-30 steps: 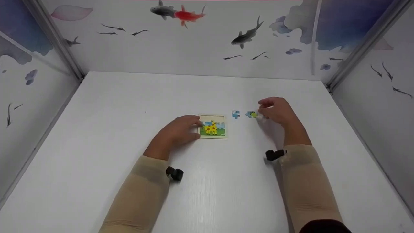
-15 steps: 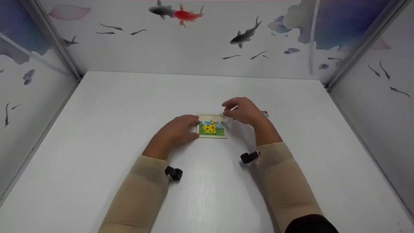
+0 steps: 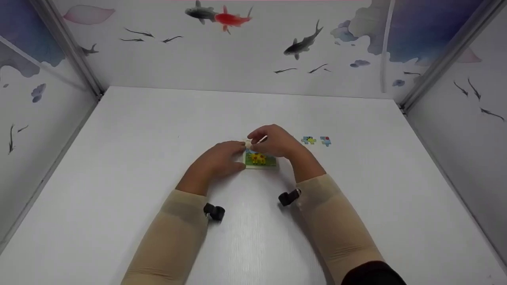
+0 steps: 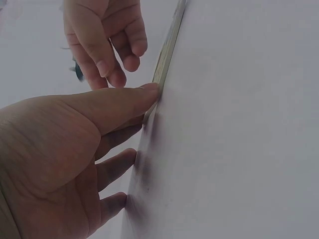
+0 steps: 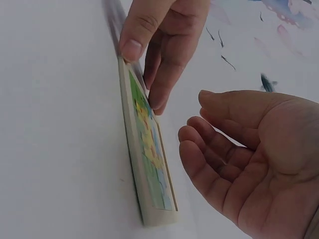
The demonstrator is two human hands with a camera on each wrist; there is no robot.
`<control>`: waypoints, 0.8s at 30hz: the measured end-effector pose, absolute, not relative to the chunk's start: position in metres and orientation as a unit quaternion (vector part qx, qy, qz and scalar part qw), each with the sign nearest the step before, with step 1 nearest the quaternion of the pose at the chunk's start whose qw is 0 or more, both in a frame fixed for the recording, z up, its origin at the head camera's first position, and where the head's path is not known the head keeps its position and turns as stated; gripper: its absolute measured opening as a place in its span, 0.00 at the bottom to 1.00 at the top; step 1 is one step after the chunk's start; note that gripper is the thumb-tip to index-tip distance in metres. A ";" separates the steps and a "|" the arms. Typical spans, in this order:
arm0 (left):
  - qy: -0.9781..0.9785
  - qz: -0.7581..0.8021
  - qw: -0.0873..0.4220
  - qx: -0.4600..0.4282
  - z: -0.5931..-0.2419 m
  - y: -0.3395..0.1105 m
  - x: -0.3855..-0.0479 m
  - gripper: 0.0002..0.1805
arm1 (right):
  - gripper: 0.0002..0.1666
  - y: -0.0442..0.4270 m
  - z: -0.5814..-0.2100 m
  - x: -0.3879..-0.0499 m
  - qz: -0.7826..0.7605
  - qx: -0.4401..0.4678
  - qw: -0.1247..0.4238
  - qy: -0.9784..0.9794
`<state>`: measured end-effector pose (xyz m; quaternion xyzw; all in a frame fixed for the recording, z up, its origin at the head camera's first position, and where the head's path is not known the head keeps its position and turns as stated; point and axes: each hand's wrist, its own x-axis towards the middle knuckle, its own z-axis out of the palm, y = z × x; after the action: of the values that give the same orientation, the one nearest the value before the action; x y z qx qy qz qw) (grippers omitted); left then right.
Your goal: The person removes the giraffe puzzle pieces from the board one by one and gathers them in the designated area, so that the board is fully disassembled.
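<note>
A small wooden jigsaw puzzle board (image 3: pixel 261 162) with a yellow giraffe picture lies on the white table. My left hand (image 3: pixel 216 163) holds its left side, thumb at the near corner and fingers at the far one. Over the board's far part hovers my right hand (image 3: pixel 275 142). Seen from the right wrist, the right hand's thumb and index tips come close together, apart from the board; no piece shows between them. Two loose puzzle pieces, one blue and yellow-green (image 3: pixel 308 140) and one blue with red (image 3: pixel 325 141), lie right of the board.
White panels (image 3: pixel 150 67) with painted fish and blue patches close in the back and both sides. Metal posts stand in the back corners. Bare white table (image 3: pixel 178 111) surrounds the board.
My right hand has moved left from beside the loose pieces to above the board. The blue and white piece nearest the board is no longer visible on the table. My left hand stays put.
</note>
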<state>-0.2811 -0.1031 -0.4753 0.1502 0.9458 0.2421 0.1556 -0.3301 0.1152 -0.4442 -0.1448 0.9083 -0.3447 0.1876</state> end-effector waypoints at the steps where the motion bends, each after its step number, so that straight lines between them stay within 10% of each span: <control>1: 0.946 0.241 0.155 0.152 -0.475 -0.103 -0.281 0.37 | 0.22 0.114 -0.446 -0.330 -0.343 -0.146 0.188 0.909; 24: 0.944 0.239 0.146 0.175 -0.472 -0.104 -0.281 0.37 | 0.26 0.101 -0.459 -0.327 -0.274 -0.137 0.219 0.927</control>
<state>-0.2806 -0.1037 -0.4724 0.1747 0.9439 0.2391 0.1463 -0.3272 0.1008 -0.4586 -0.1366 0.9266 -0.2738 0.2188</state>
